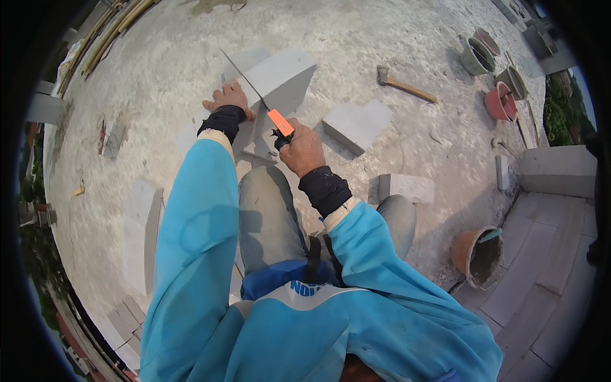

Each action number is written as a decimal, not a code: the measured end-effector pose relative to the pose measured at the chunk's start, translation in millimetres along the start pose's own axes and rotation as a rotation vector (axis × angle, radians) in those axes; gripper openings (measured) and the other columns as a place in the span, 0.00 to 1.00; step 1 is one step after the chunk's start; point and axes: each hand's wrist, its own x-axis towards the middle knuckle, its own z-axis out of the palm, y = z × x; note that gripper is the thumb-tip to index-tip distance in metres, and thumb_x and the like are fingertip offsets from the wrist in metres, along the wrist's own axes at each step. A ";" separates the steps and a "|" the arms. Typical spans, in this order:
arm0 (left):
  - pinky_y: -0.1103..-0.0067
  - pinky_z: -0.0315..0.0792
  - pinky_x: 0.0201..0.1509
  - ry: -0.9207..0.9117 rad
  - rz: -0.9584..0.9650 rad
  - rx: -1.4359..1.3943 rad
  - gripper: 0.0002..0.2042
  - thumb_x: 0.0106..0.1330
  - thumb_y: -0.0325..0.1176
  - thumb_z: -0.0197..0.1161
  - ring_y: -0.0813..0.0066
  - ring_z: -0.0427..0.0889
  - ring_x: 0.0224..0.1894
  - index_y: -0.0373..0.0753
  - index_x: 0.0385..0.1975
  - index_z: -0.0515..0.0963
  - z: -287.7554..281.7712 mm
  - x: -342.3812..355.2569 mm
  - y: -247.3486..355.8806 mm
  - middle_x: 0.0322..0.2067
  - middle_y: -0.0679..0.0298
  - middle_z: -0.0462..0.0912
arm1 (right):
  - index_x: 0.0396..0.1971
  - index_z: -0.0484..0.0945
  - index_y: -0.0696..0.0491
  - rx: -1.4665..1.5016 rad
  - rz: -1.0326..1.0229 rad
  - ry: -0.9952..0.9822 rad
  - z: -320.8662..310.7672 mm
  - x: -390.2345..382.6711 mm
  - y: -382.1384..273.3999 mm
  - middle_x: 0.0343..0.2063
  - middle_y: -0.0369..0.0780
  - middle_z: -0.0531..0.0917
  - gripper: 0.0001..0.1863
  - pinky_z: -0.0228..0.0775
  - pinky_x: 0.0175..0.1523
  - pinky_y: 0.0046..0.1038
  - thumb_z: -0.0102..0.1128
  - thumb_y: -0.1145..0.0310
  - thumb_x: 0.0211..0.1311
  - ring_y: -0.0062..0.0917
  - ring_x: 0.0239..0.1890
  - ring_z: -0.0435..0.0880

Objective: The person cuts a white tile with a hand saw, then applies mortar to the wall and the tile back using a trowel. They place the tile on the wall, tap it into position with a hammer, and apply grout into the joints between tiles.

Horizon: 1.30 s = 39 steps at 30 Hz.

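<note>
Crouches or kneels, hard to tell which, on a rough concrete floor [356, 57]. Grips one saw [280, 122] by its orange handle in the right hand [302, 151], with fingers closed firmly round it. Lays its one thin blade across one large pale block [283, 69] ahead of the knees; impossible to tell how deep. Braces the left hand [228, 100] on that same block, left of the blade, with fingers spread and grasping nothing. Has one notched block [359, 130] to the right, one small block [407, 186] by the right knee [398, 219], and one long block [140, 229] beside the left sleeve [197, 210]. Counts one wooden-handled tool [410, 89] beyond the notched block, and five buckets: two grey [471, 60] and two reddish [496, 109] grouped at upper right, one orange [459, 251] at lower right.
</note>
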 end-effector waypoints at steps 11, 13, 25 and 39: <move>0.36 0.47 0.76 0.048 0.041 0.046 0.59 0.50 0.48 0.81 0.44 0.56 0.77 0.42 0.79 0.47 16.6 7.2 -0.4 0.77 0.55 0.55 | 0.48 0.81 0.54 0.126 0.039 -0.077 -37.9 -60.5 7.9 0.31 0.51 0.86 0.18 0.79 0.42 0.38 0.59 0.80 0.55 0.50 0.36 0.86; 0.35 0.46 0.77 0.064 0.017 0.015 0.59 0.50 0.48 0.81 0.44 0.55 0.78 0.43 0.79 0.47 7.9 5.5 -1.8 0.77 0.55 0.54 | 0.41 0.80 0.56 0.025 -0.119 0.068 8.6 9.3 6.9 0.32 0.54 0.84 0.13 0.77 0.42 0.46 0.59 0.77 0.54 0.57 0.36 0.82; 0.32 0.44 0.75 0.090 0.047 0.010 0.59 0.49 0.47 0.81 0.43 0.55 0.77 0.42 0.79 0.49 25.1 11.2 -3.3 0.76 0.53 0.58 | 0.57 0.81 0.51 0.120 0.221 -0.134 -70.2 -98.7 -0.8 0.33 0.49 0.87 0.26 0.82 0.45 0.32 0.61 0.81 0.56 0.42 0.38 0.91; 0.40 0.57 0.73 -0.006 0.038 -0.006 0.58 0.46 0.50 0.84 0.50 0.60 0.77 0.46 0.77 0.54 -7.1 39.9 -13.5 0.75 0.60 0.61 | 0.56 0.82 0.53 0.108 0.198 -0.135 -83.8 -123.7 -11.7 0.38 0.48 0.88 0.26 0.81 0.50 0.31 0.59 0.83 0.55 0.39 0.43 0.90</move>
